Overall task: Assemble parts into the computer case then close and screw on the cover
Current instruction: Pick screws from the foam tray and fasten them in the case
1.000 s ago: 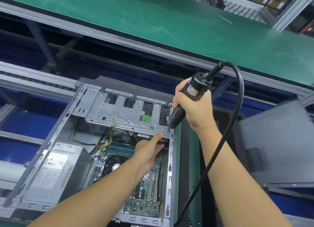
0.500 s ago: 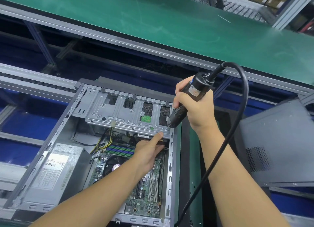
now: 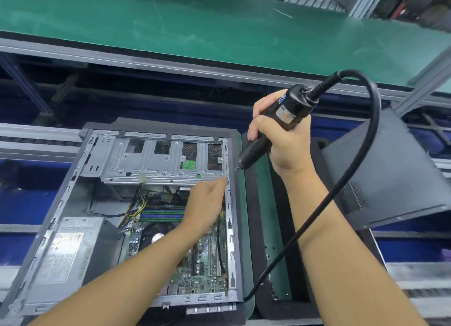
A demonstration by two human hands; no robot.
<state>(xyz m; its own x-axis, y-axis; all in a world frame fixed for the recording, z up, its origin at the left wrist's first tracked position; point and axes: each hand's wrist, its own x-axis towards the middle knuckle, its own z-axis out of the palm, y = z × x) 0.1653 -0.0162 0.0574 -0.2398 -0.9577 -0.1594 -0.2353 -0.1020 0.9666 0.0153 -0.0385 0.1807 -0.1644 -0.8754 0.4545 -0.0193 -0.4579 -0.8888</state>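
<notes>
The case (image 3: 230,218) lies flat and open. The right hand (image 3: 286,145) has its fingers clamped on the screwdriver (image 3: 290,108), tip just beside the case rim. The left hand (image 3: 205,203) has its fingers straight at the drive cage (image 3: 156,166) corner. Advised: steady the cage and seat the bit squarely before driving.

Right hand (image 3: 286,146) grips the electric screwdriver (image 3: 289,110) beside the open computer case (image 3: 73,194) — left hand (image 3: 205,203) hovers inside.
</notes>
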